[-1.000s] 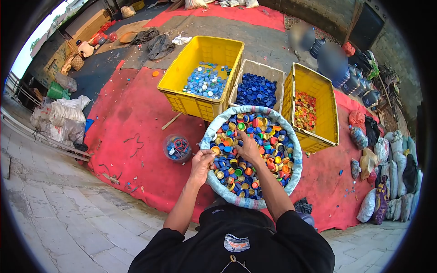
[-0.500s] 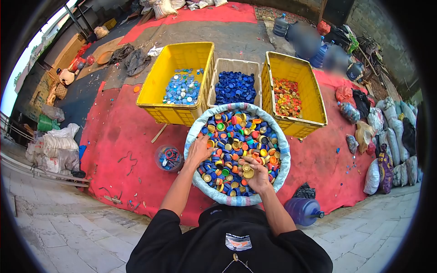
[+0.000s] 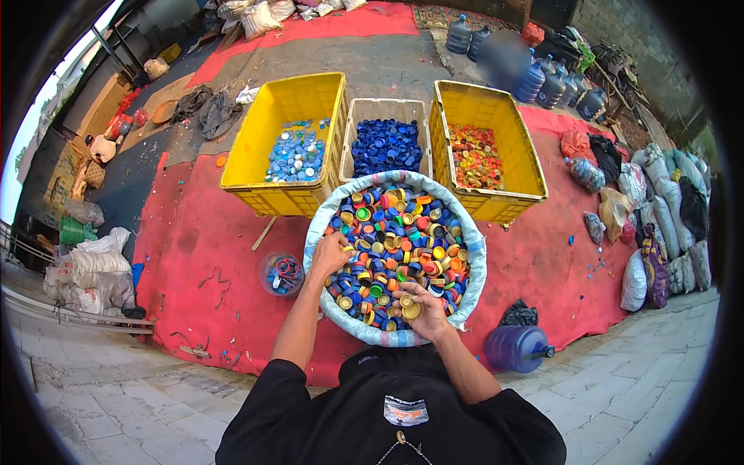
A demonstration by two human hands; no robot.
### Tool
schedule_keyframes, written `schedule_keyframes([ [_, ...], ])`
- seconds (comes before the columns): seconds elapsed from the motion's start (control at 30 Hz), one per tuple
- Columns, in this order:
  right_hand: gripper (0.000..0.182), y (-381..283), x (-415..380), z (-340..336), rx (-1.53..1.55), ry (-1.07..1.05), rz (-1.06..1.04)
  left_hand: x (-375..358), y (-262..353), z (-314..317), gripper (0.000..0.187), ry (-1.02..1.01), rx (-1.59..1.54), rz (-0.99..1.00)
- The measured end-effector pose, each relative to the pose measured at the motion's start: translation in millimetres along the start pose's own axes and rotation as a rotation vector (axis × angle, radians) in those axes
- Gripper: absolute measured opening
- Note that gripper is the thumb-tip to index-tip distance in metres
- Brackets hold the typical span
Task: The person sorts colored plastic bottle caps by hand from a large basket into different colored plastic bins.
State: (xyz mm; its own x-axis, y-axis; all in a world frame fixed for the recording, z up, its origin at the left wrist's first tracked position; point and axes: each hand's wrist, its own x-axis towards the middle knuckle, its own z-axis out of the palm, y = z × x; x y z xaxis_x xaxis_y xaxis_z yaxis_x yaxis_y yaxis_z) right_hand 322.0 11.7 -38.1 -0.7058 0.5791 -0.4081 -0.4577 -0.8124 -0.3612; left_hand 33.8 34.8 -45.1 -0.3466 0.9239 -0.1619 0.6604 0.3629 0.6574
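Note:
A round sack with a pale blue rolled rim (image 3: pixel 474 256) stands in front of me, full of mixed bottle caps (image 3: pixel 391 232) in blue, yellow, orange, red and green. My left hand (image 3: pixel 331 254) is at the left side of the heap, its fingers curled down among the caps; what they pinch is too small to make out. On the near right part of the heap, my right hand (image 3: pixel 428 311) is turned partly palm up, its fingers closed around gold-yellow bottle caps (image 3: pixel 410 309).
Beyond the sack stand a yellow crate (image 3: pixel 232 184) with light blue caps, a whitish crate (image 3: pixel 349 116) with dark blue caps and another yellow crate (image 3: pixel 535 147) with orange-red caps. A clear tub (image 3: pixel 281 273) lies left, a water jug (image 3: pixel 518 349) right. Filled sacks (image 3: pixel 634 280) line the right.
The view has shifted, so the crates and sack appear further left. My left hand stays at the heap's left side with fingers curled. My right hand keeps hold of gold-yellow caps.

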Motion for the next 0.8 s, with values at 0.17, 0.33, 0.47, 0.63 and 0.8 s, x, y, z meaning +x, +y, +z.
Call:
schedule_keyframes([
  [0.17,0.045,2,0,-4,-0.001,-0.007,0.016,-7,-15,5,0.036,0.047,-0.034,-0.008],
  [0.33,0.047,1,-1,-1,0.012,-0.034,0.049,-25,-2,-3,0.039,-0.04,-0.77,-0.267],
  [0.47,0.048,3,1,1,-0.007,-0.05,0.068,-35,3,-10,0.032,-0.062,-1.003,-0.307],
  [0.63,0.058,0,-2,8,0.136,-0.026,0.012,-48,25,-9,0.022,-0.097,-1.309,-0.359],
  [0.8,0.077,-22,-12,7,0.144,0.021,-0.137,-59,58,19,0.023,-0.381,-1.748,-0.336],
])
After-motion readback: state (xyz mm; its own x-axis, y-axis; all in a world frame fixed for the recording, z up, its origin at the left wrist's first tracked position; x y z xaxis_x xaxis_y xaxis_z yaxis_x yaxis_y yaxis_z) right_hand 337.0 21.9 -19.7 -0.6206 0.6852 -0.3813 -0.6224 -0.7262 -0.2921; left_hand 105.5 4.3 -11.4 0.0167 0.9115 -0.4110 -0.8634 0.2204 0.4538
